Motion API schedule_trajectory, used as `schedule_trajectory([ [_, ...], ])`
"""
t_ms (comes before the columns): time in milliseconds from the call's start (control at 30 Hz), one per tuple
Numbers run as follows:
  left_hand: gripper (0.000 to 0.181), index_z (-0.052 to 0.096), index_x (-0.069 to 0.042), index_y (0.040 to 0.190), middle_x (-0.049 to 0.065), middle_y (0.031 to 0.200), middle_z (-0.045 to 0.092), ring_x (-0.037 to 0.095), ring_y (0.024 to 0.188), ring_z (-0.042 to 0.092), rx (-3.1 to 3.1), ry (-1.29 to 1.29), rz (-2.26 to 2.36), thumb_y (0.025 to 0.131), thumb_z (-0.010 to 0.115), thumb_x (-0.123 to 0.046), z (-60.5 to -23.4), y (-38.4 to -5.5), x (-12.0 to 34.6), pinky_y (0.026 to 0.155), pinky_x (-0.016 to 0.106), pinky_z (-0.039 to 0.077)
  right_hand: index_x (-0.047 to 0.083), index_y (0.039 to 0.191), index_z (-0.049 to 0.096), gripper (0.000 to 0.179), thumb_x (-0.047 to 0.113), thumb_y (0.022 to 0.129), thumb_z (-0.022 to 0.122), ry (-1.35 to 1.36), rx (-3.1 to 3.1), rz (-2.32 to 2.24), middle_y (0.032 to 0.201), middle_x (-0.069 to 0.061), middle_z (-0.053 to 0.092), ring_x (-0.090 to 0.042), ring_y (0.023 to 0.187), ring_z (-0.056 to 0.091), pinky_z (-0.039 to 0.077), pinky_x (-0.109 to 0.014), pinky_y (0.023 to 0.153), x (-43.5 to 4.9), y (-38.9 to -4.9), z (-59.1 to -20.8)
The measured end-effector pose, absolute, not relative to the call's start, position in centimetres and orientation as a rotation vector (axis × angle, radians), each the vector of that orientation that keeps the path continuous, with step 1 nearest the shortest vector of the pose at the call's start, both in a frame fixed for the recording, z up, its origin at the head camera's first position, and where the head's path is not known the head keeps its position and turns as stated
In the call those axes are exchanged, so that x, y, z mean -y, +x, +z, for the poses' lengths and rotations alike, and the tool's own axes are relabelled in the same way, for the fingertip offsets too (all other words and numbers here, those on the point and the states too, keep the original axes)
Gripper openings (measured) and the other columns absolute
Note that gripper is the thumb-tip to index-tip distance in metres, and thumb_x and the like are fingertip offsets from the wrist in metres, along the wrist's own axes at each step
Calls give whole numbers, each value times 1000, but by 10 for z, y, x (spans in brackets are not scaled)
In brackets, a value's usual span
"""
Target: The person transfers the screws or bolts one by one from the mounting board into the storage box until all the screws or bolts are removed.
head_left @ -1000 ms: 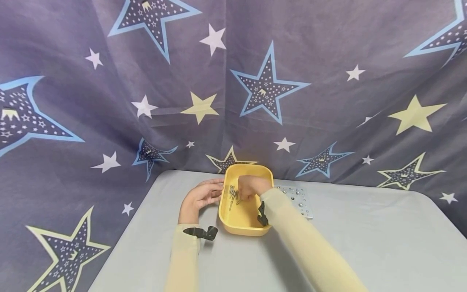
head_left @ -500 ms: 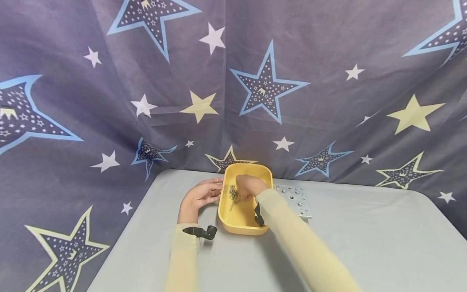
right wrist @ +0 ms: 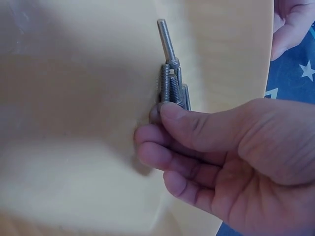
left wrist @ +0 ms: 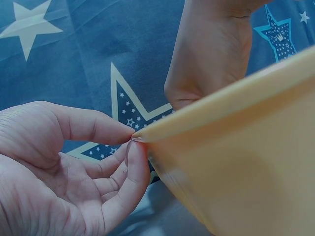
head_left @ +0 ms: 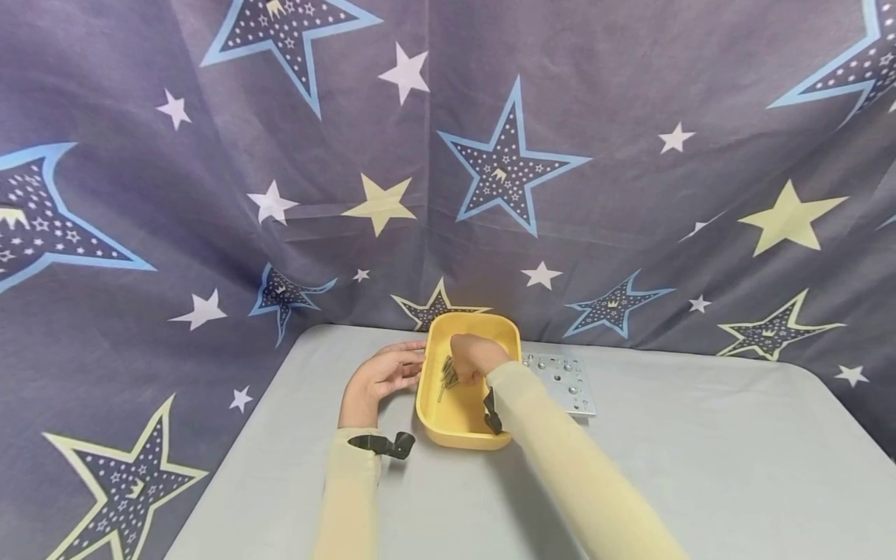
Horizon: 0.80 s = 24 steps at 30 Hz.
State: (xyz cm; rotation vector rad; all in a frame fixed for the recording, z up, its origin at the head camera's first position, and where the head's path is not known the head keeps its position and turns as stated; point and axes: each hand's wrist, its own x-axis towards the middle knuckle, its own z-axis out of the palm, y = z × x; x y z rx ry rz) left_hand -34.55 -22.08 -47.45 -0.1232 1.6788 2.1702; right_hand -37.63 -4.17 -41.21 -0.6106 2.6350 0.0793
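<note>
A yellow plastic tub [head_left: 465, 439] stands at the back of the table. At its left side is my left hand [head_left: 383, 375]; in the left wrist view the thumb and fingers pinch the tub's rim [left wrist: 197, 118]. My right hand [head_left: 477, 358] reaches down inside the tub. Several metal bolts [right wrist: 173, 88] lie bunched at its fingertips, threaded ends pointing away, and the thumb and forefinger pinch one of them at the near end of the bunch. Another bolt [right wrist: 166, 39] lies just beyond the bunch. The fingers hide the near ends of the bolts.
A metal plate [head_left: 562, 386] with holes and studs lies on the grey table [head_left: 700, 451], right of the tub and partly behind the right forearm. A star-patterned curtain [head_left: 616, 233] hangs along the table's back and left.
My right hand has shifted slightly left within the tub, and the bolts have turned and gathered closer together. The left hand stays at the tub's side.
</note>
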Motion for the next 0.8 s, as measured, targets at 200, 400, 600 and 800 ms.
schedule_trajectory([
  [200, 54, 37, 5, 152, -3, 95, 73, 6, 82, 68, -1672, -133, 2170, 101, 53, 0, -474, -345, 221, 75, 21, 58, 12, 52, 44, 37, -14, 73, 60, -612, -2632, 61, 51, -1, 40, -10, 47, 32, 25, -21, 43, 43, -377, -415],
  [400, 54, 37, 6, 152, -1, 96, 73, 7, 83, 69, -1664, -136, 2173, 100, 53, 0, -473, -345, 220, 76, 22, 58, 10, 54, 50, 33, -17, 72, 59, -595, -2637, 24, 54, -4, 45, -11, 46, 34, 26, -21, 42, 44, -379, -418],
  [600, 55, 37, 5, 152, -1, 98, 73, 8, 85, 69, -1665, -139, 2169, 100, 53, 1, -472, -344, 220, 77, 22, 58, 6, 62, 55, 27, -20, 69, 59, -577, -2641, 34, 60, -7, 49, -12, 48, 36, 27, -22, 41, 46, -379, -418],
  [800, 56, 35, 6, 154, -3, 96, 73, 6, 84, 68, -1668, -124, 2155, 101, 52, 0, -471, -344, 220, 76, 21, 58, 4, 68, 59, 25, -21, 69, 60, -555, -2624, 11, 61, -7, 51, -13, 48, 37, 28, -22, 42, 47, -380, -417],
])
